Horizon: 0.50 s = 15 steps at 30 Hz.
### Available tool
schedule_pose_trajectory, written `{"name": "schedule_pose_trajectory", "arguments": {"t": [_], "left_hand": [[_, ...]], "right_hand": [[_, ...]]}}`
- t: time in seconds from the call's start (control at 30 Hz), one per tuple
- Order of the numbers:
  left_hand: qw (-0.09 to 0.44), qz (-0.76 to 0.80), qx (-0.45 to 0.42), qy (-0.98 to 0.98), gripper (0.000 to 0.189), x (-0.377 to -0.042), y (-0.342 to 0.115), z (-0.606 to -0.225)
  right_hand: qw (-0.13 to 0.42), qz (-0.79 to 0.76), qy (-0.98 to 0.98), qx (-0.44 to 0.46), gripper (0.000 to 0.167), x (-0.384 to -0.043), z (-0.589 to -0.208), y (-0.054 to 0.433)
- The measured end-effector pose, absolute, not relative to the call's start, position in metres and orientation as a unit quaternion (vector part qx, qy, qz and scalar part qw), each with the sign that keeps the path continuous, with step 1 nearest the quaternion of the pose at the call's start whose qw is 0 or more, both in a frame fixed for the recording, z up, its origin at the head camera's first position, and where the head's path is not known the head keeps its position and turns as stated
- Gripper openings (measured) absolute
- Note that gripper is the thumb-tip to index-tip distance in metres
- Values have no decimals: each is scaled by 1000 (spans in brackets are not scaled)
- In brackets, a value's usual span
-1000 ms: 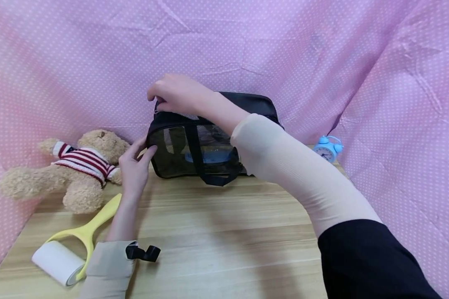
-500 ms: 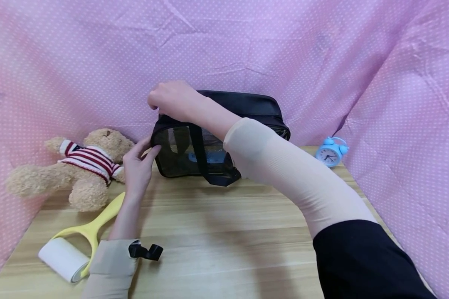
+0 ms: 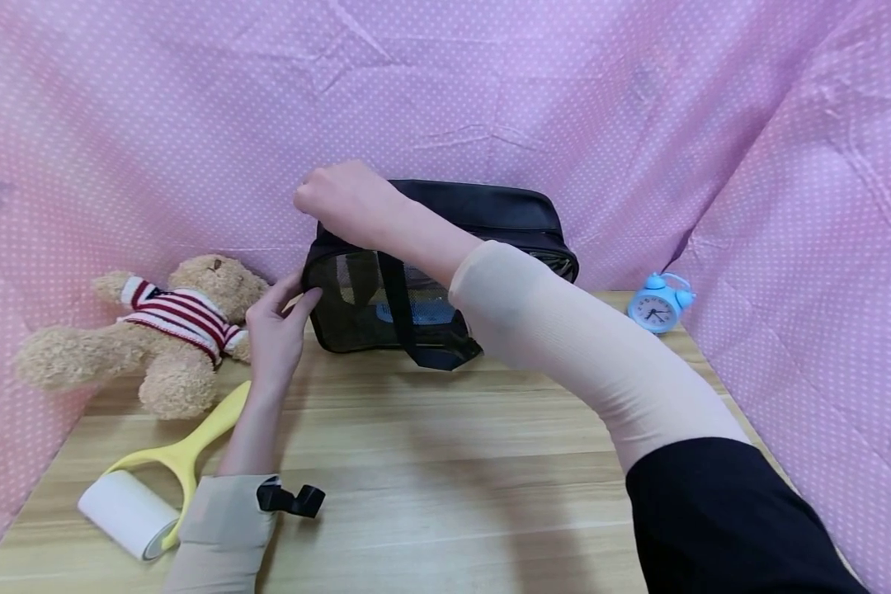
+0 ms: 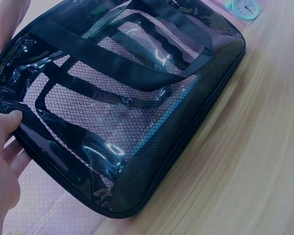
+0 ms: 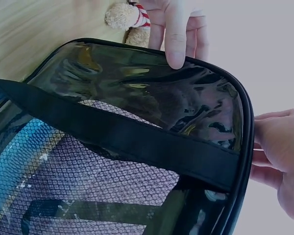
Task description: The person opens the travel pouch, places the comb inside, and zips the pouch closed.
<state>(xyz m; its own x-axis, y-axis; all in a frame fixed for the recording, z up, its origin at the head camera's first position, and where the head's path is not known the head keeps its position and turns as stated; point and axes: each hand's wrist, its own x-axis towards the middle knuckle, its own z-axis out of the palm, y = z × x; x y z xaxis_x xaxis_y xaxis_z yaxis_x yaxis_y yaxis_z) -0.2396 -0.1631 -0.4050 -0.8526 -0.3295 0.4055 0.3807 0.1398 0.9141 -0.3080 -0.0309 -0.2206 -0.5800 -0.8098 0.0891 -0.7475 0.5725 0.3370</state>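
A black bag (image 3: 356,322) with see-through sides stands at the back of the table, its dark strap (image 3: 401,309) hanging down the front. Through the side I see mesh and something blue (image 3: 419,312). My left hand (image 3: 275,334) pinches the bag's left edge, thumb on the front, fingers behind, as the left wrist view also shows. Over the bag's top left corner, my right hand (image 3: 352,194) is curled at the zipper line and grips there. In the right wrist view its fingertips are hidden behind the bag's rim; the zipper pull cannot be seen now.
A teddy bear (image 3: 171,322) in a striped sweater lies left of the bag. Nearer me is a yellow-handled lint roller (image 3: 181,454), partly behind my left forearm. A blue alarm clock (image 3: 655,309) stands at the right. Pink dotted cloth (image 3: 601,99) hangs behind.
My right hand has shifted slightly left over the bag's corner and its fingers have turned down out of sight. The head view has swung a little. My left hand keeps its hold.
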Motion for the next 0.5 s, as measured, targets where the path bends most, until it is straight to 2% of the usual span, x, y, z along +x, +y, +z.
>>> {"name": "schedule_pose_trajectory", "arguments": {"t": [0.5], "left_hand": [[281, -650, -14, -706, 28, -240, -162, -405]], "right_hand": [[66, 127, -919, 367, 29, -320, -210, 2]]}}
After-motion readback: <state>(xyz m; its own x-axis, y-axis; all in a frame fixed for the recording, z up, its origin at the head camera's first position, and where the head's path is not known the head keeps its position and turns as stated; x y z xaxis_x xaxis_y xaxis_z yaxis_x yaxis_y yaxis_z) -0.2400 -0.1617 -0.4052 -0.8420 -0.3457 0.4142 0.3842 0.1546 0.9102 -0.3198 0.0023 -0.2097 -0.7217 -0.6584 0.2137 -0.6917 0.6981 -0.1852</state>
